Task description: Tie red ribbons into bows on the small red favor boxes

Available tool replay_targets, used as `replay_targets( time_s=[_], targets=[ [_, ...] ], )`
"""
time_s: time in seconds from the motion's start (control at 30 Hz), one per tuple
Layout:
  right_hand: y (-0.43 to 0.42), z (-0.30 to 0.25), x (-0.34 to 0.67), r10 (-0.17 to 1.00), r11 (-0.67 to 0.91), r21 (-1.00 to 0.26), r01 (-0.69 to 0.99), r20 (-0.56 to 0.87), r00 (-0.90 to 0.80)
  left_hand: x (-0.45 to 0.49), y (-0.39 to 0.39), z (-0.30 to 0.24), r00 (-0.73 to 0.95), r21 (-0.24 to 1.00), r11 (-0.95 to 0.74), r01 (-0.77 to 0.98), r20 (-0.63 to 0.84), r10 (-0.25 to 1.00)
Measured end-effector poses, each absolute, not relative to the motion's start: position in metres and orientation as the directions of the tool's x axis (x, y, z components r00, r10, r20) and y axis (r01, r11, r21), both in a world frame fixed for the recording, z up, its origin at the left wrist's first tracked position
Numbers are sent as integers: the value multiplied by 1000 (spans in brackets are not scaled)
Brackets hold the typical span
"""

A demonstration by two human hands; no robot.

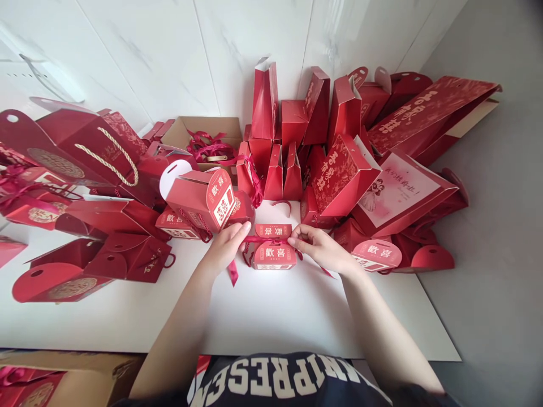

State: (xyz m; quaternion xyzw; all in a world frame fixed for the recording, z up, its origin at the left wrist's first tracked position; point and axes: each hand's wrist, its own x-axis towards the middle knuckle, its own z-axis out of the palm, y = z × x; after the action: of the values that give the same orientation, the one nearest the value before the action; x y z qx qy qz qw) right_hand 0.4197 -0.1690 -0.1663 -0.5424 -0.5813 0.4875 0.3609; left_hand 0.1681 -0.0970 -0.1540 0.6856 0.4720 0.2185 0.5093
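1. Counter [263, 316]: white, bare near edge.
2. Left hand [227, 246], right hand [320, 249]: each grip pinched narrow on a ribbon [266, 239] end.
3. Box [274, 259]: small, red, on the counter between the hands, ribbon across its top.
4. Advice: pull both ends evenly and level, keeping the knot centred and the box flat.
5. Bags [343, 175]: red, heaped against the wall [169, 56].

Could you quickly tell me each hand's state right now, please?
Left hand: closed, pinching the red ribbon on the small red box.
Right hand: closed on the same ribbon.

Small box [274, 249]: red printed card, slight sheen. Ribbon [267, 240]: satin cloth. Surface [271, 316]: smooth matt white board. Back-edge carton [203, 129]: plain brown cardboard.
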Motion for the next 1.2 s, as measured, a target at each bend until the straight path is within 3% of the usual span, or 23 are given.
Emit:
replay_targets(
  time_s=[0.17, 0.3, 0.6, 0.93, 1.2],
  targets=[
    [-166, -165, 417, 987, -33, -940, 340, -85, -137, 172, -95, -157, 524, 924, 86, 373, -286, 802],
    [-167, -169, 416, 989, -23, -945, 328, -69, -130, 171, -97, -158, 605, 949, 133, 286, -287, 743],
    [-165, -179, 416, 995, 5, -971, 239, -18, -94, 171, -93, -173, 611, 955, 6, 295, -194, 767],
    [-161, -185, 418, 986, -90, -993, 71, -99, -132, 169, -87, -172, 627, 931, -68, 359, -186, 756],
    [-159, -188, 421, 980, -104, -995, 0, -103, -171, 165, -89, -166, 609, 964, 152, 219, -257, 750]
  ],
)
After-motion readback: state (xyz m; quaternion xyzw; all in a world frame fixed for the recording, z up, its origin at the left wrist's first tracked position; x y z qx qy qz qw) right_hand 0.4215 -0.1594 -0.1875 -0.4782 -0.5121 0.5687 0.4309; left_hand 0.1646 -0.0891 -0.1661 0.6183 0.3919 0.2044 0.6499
